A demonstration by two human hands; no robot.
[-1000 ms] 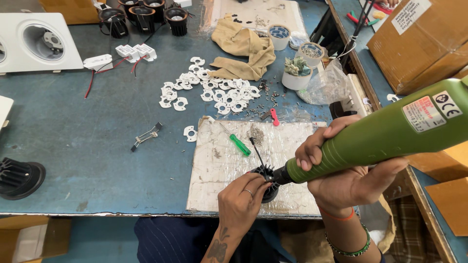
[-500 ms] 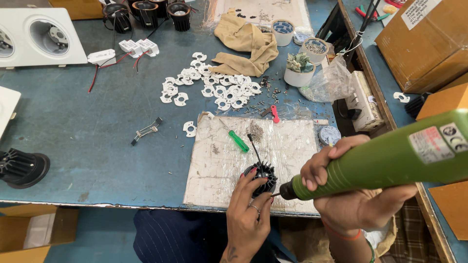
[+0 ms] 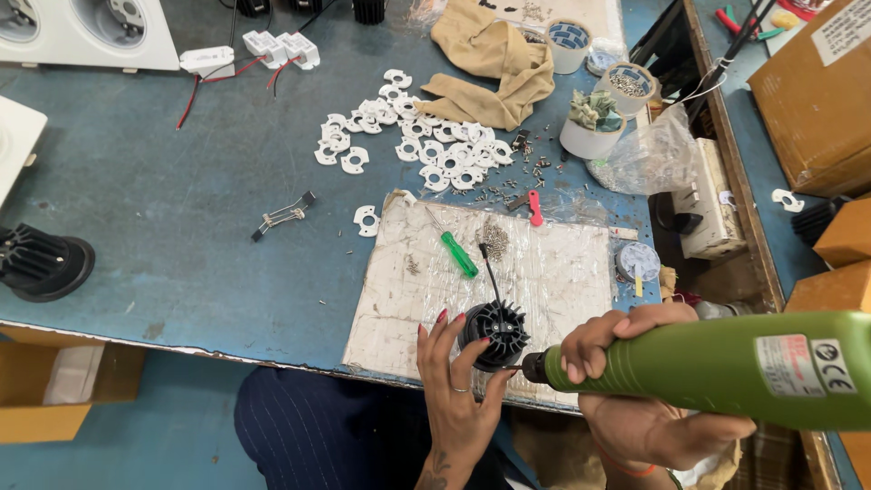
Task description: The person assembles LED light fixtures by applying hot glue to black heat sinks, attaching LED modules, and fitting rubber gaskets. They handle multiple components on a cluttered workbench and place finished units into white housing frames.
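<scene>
My left hand (image 3: 454, 381) grips a black finned heat sink (image 3: 496, 332) at the near edge of a worn white mat (image 3: 544, 272). A thin black wire rises from the heat sink toward the mat's middle. My right hand (image 3: 635, 399) is wrapped around a green electric screwdriver (image 3: 726, 367), whose black tip points left at the heat sink's side, touching or almost touching it. A small green-handled screwdriver (image 3: 458, 253) lies on the mat just above the heat sink.
Several white plastic rings (image 3: 408, 141) are scattered on the blue table (image 3: 181, 181). A tan cloth (image 3: 490, 59), small tubs of screws (image 3: 594, 118), a clear bag, another black heat sink (image 3: 41, 263) at left, white fixture housings (image 3: 91, 32) and cardboard boxes (image 3: 807, 82) surround them.
The view has shifted and come closer. My left hand now cups the heat sink from below, and the green screwdriver has swung lower to lie nearly level at its side.
</scene>
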